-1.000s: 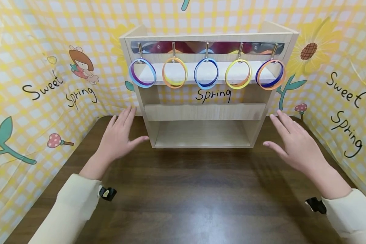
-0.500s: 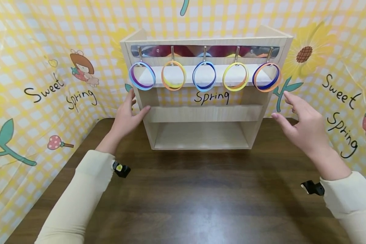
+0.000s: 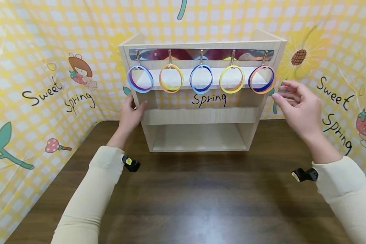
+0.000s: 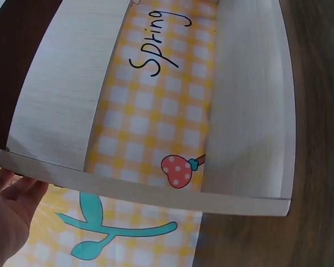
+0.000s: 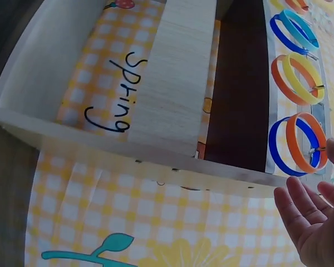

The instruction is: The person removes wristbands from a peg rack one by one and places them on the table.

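My left hand [image 3: 129, 117] grips the left side panel of a small wooden shelf [image 3: 201, 116], thumb at the front and fingers round the outer side. In the left wrist view those fingers [image 4: 23, 196] show behind the panel edge. My right hand [image 3: 305, 110] is held in the air near the shelf's upper right corner, its fingers loosely bent, holding nothing. Closest to it hangs a pair of silicone wristbands, one orange [image 5: 293, 146] and one dark blue [image 5: 276, 146], on the rightmost hook. In the right wrist view the fingertips are just beside these bands; no contact is plain.
More paired wristbands hang from the other hooks: light blue [image 3: 129, 79] with purple, orange [image 3: 161, 76] with yellow, light blue [image 3: 191, 79] with dark blue, and yellow [image 3: 221, 79] with orange. A shiny metal strip [image 3: 186, 54] bears the hooks. Checked cloth [image 3: 79, 30] surrounds the brown table [image 3: 183, 189].
Both hands have risen and moved forward. The left hand has come from beside the shelf to grip its side panel; the right has drawn close to the rightmost wristbands, its fingers bending.
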The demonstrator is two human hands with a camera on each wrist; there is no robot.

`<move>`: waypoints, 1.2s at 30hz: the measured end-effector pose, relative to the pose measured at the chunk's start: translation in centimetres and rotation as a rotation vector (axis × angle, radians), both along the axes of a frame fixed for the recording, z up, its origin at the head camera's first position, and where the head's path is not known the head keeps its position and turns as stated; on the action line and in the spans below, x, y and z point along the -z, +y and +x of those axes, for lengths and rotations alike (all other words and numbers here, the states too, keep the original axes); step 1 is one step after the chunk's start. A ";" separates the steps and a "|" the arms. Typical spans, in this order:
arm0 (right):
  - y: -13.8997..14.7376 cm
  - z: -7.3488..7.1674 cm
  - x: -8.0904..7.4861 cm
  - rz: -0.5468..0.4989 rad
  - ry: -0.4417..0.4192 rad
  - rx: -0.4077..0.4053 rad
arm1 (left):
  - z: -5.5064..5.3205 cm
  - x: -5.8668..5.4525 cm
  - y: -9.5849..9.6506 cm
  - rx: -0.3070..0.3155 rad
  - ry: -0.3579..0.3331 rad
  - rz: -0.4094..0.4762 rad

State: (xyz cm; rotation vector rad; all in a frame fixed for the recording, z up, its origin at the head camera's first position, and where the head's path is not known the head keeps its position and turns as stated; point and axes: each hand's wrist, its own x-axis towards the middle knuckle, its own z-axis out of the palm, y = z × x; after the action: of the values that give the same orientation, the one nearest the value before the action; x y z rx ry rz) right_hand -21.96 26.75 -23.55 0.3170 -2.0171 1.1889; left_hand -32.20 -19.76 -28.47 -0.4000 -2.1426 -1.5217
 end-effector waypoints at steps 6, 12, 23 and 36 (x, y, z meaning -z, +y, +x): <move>-0.1 -0.9 -0.6 -0.118 -0.039 -0.040 | 1.8 -1.2 1.1 0.016 0.005 0.076; -0.5 -1.6 -1.0 -0.301 -0.074 -0.160 | 2.3 -1.3 1.2 0.006 0.015 0.077; -1.0 -2.3 -1.5 -0.498 -0.127 -0.294 | 1.9 -0.4 0.7 0.068 0.041 0.055; -1.0 -2.3 -1.6 -0.585 -0.163 -0.335 | 1.5 0.2 0.6 0.088 0.065 0.096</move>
State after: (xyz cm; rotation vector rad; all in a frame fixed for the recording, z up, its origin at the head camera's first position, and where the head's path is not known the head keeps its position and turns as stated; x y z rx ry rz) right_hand -24.25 25.79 -21.94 0.2729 -1.6832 2.0020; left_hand -30.74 -19.16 -28.70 -0.5094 -2.0180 -1.6300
